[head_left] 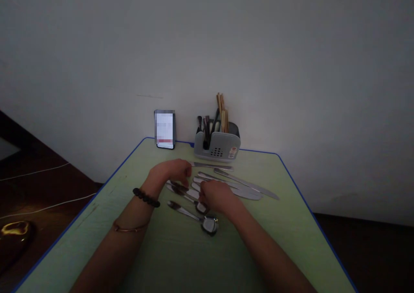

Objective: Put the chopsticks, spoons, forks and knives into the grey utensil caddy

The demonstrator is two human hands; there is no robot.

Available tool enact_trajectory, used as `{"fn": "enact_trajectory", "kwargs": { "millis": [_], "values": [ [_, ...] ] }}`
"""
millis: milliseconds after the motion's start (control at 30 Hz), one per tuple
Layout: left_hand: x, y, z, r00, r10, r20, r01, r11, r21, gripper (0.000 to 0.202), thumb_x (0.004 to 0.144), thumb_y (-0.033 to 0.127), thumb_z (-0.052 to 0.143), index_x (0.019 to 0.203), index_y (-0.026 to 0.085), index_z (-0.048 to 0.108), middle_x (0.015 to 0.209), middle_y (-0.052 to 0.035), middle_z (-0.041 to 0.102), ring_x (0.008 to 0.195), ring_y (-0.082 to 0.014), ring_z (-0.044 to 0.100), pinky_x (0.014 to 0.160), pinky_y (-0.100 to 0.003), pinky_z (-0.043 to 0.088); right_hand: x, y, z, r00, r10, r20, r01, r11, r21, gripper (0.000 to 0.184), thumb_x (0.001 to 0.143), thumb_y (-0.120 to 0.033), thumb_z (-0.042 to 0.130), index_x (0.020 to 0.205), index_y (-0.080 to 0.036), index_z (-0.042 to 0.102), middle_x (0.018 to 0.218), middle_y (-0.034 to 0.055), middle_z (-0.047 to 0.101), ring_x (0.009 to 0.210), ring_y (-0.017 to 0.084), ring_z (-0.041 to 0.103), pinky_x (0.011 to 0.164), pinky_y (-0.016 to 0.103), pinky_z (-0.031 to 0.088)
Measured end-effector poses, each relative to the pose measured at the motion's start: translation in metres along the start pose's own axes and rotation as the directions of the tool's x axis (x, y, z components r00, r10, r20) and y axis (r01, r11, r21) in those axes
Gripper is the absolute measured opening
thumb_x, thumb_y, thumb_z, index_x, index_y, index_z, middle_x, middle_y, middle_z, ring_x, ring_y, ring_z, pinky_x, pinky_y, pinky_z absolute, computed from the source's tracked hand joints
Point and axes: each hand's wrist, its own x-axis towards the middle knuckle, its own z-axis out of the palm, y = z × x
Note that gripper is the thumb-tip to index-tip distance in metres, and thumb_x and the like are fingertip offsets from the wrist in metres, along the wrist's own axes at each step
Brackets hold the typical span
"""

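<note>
Several pieces of steel cutlery lie on a light green table. My left hand curls over the handle ends of the spoons, fingers bent and touching them. My right hand rests knuckles-up on the same bunch, fingers closed around the middle of the handles. One spoon lies apart, nearest to me, its bowl at the right. Table knives lie to the right of my hands, blades pointing right.
A grey cutlery holder with chopsticks and dark-handled utensils stands at the table's far edge by the white wall. A phone with a lit screen leans on the wall to its left. White cables cross the dark floor at left.
</note>
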Motion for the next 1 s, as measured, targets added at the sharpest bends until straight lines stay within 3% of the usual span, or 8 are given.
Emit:
{"fn": "enact_trajectory", "kwargs": {
  "millis": [267,433,533,833,1000],
  "values": [
    [0.002,0.007,0.004,0.997,0.054,0.058,-0.052,0.998,-0.039,0.036,0.057,0.026,0.069,0.093,0.019,0.066,0.094,-0.0029,0.070,0.075,-0.0171,0.062,0.054,-0.021,0.040,-0.008,0.041,-0.018,0.988,0.143,0.064,-0.142,0.990,-0.020,0.025,0.076,-0.027,0.062,0.097,-0.014,0.069,0.100,0.0146,0.070,0.093,0.027,0.065,0.071,0.031,0.048],
    [0.007,0.012,0.009,0.993,0.077,0.091,-0.072,0.996,-0.060,0.029,0.056,0.022,0.070,0.084,0.019,0.067,0.082,-0.0008,0.070,0.067,-0.0161,0.060,0.050,-0.021,0.038,-0.007,0.033,-0.014,0.995,0.049,0.089,-0.051,0.999,0.019,0.028,0.069,-0.031,0.071,0.093,-0.016,0.070,0.103,0.0119,0.068,0.094,0.025,0.063,0.072,0.027,0.046],
    [0.009,0.013,0.012,0.993,0.083,0.088,-0.079,0.996,-0.048,0.027,0.055,0.022,0.071,0.081,0.020,0.067,0.078,0.0004,0.070,0.065,-0.0154,0.059,0.049,-0.021,0.036,-0.002,0.029,-0.009,0.997,-0.002,0.074,-0.001,0.999,0.041,0.027,0.065,-0.027,0.074,0.090,-0.017,0.070,0.104,0.0107,0.067,0.096,0.024,0.061,0.073,0.026,0.044],
    [0.013,0.016,0.016,0.989,0.141,0.040,-0.141,0.990,0.012,0.027,0.055,0.021,0.073,0.082,0.021,0.066,0.081,-0.0004,0.069,0.070,-0.0165,0.060,0.052,-0.021,0.036,0.003,0.057,-0.009,0.997,-0.007,0.082,-0.005,0.990,0.140,0.023,0.069,-0.015,0.066,0.091,-0.018,0.068,0.086,0.0053,0.069,0.075,0.017,0.061,0.060,0.023,0.039],
    [0.000,0.023,0.003,0.970,0.235,-0.064,-0.235,0.972,-0.005,0.010,0.075,0.022,0.059,0.083,0.018,0.063,0.082,-0.0022,0.069,0.071,-0.0157,0.060,0.059,-0.023,0.040,-0.011,0.070,-0.027,0.991,-0.082,0.106,0.062,0.981,0.185,0.012,0.076,-0.014,0.059,0.084,-0.018,0.067,0.080,0.0021,0.067,0.070,0.014,0.058,0.060,0.021,0.038]
  ]
}}
